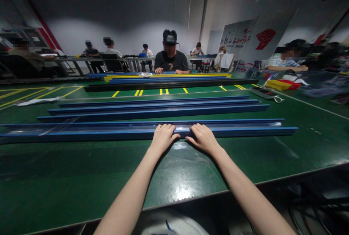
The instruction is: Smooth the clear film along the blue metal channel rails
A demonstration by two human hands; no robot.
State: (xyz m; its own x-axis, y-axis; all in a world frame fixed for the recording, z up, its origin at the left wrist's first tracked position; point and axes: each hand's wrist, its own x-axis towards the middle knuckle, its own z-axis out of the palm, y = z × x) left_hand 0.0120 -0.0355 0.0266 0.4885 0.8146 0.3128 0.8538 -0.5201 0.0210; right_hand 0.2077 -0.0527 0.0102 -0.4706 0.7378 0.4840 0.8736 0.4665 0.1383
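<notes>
A long blue channel (pixel 95 136) with raised side walls lies crosswise on the green table, nearest to me. Clear, shiny material shows along its inside. My left hand (pixel 164 135) is closed over its near wall, fingers inside the trough and thumb on the front face, pointing right. A short gap away, my right hand (pixel 202 135) grips the same wall in mirror fashion, thumb pointing left. Both forearms reach in from the table's front edge. Just beyond lie more blue channels (pixel 152 112), parallel to the held one.
Across the green table (pixel 114 184), black, blue and yellow strips (pixel 169 79) lie before a seated co-worker (pixel 171 58). A dark device with a strap (pixel 265 93) and a yellow tray (pixel 277 84) are at right. White sheeting (pixel 40 101) lies at left.
</notes>
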